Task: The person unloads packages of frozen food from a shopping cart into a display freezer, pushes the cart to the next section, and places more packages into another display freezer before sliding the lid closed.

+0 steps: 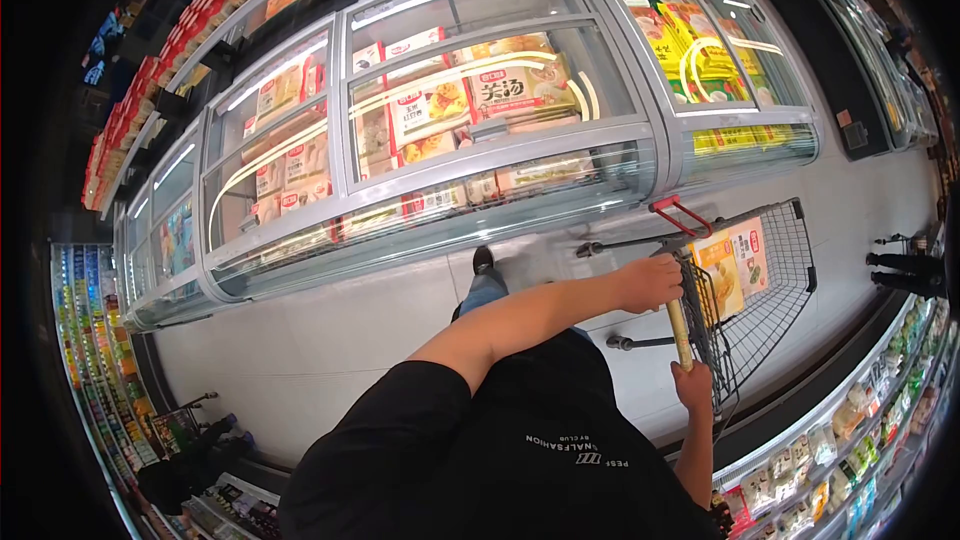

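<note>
My left hand (650,284) is closed around the upper end of the pale yellow handle (679,332) of a wire shopping cart (775,325). My right hand (692,383) grips the handle's other end, with its fingers partly hidden. Inside the cart lie an orange-and-white food package (718,275) and a white package with red print (750,255). A red part (682,212) sticks out of the cart frame on the side toward the freezer.
Long glass-topped freezers (440,210) with packaged food run along the far side. Refrigerated shelves (830,450) line the lower right. A person with a cart (190,455) is at lower left, another person's dark legs (905,273) at far right. Tiled floor (300,360) lies between.
</note>
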Tool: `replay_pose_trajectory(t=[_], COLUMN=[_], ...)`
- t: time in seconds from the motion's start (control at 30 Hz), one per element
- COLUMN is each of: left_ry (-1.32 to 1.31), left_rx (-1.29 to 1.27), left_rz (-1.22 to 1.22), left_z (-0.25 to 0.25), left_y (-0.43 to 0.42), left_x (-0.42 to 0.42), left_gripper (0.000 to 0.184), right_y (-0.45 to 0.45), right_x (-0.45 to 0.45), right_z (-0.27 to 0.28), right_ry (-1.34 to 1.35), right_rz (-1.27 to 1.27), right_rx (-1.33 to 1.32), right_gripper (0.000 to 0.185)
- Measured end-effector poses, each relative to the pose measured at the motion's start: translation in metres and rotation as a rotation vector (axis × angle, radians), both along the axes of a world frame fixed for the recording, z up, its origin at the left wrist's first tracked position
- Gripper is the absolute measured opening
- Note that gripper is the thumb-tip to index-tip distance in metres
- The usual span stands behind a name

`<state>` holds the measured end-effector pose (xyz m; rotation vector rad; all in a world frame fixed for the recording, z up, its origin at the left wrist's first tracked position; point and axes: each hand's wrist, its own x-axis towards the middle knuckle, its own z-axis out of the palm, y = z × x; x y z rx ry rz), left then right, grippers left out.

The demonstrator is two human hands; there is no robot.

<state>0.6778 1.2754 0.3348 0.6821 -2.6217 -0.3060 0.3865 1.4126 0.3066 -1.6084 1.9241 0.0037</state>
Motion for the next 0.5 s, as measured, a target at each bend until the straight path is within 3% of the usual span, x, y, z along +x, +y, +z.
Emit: replay_pose_trajectory(t=[0.1, 0.17, 0.2, 0.27, 0.5], left_ry=[0.185, 0.159, 0.143, -0.018, -0.026], left_rx=[-0.136, 0.004, 0.07, 0.339, 0.405], left_rz=[0.021, 0.107, 0.151, 0.275, 0.539], left_z=[0.03, 0.026, 0.017, 0.02, 0.025], left_y=[0.018, 0.036, 0.034, 0.047, 0.088], left_x=[0.039, 0.075, 0.09, 0.138, 0.293], left_gripper=[0.054, 0.061, 0.065, 0.06, 0.036], right_y=[-0.007, -0.01, -0.034, -0.062, -0.117], right_x=[0.029, 0.05, 0.068, 0.113, 0.194], right_z=[0.047, 0.071, 0.08, 0.108, 0.118], right_ry=[0.252, 0.518, 0.502, 0.396, 0.395], right_rz=[0.084, 0.277, 0.215, 0.209, 0.268], right_rx=[0.017, -0.116, -0.118, -0.171, -0.157], right_gripper=[0.054, 0.063, 0.066, 0.061, 0.049])
